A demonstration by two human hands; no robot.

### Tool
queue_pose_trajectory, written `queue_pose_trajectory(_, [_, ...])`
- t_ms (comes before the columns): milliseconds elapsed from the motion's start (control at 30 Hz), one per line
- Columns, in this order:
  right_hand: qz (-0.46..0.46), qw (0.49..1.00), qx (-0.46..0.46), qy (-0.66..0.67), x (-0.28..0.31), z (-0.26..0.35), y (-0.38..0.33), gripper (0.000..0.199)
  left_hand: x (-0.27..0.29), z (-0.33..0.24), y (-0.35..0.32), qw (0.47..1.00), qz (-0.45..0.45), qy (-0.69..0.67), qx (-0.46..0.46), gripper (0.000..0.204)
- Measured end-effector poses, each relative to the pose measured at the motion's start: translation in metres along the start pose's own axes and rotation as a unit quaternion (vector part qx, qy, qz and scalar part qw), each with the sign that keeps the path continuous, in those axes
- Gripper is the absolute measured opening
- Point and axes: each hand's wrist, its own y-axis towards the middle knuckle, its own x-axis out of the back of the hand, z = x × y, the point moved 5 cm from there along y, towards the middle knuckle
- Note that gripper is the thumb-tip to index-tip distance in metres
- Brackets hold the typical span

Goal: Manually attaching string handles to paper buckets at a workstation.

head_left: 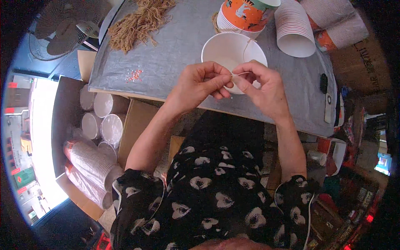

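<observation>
Over the near edge of the table, my left hand [199, 84] and my right hand [263, 88] meet, each with thumb and fingers pinched together. Between them they grip a thin light-brown cord [244, 51]; its ends at the fingertips are too small to make out. The cord runs up to the far rim of a white paper bucket [218, 46], whose open mouth faces me just behind my hands. Right behind it stands a stack of orange printed paper buckets [241, 18]. My hands hide the bucket's near lower part.
Bundled brown cords [139, 23] lie at the far left, near small red bits [134, 75]. A nested bucket stack [295, 29] and wrapped stacks [341, 31] occupy the far right. A dark brush-like object [323, 83] rests by the right edge. Left of the table, a carton [135, 129] adjoins more buckets [112, 129].
</observation>
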Motion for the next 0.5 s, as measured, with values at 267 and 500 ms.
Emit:
queue_pose_trajectory(267, [0.004,0.999,-0.029,-0.016,0.002,-0.011,0.003,0.012,0.000,-0.001,0.001,1.000,-0.005,-0.008,-0.001,0.019])
queue_pose_trajectory(500, [0.017,0.998,-0.056,0.017,-0.003,-0.002,0.004,0.013,0.002,0.003,0.002,1.000,0.000,0.003,-0.006,0.019])
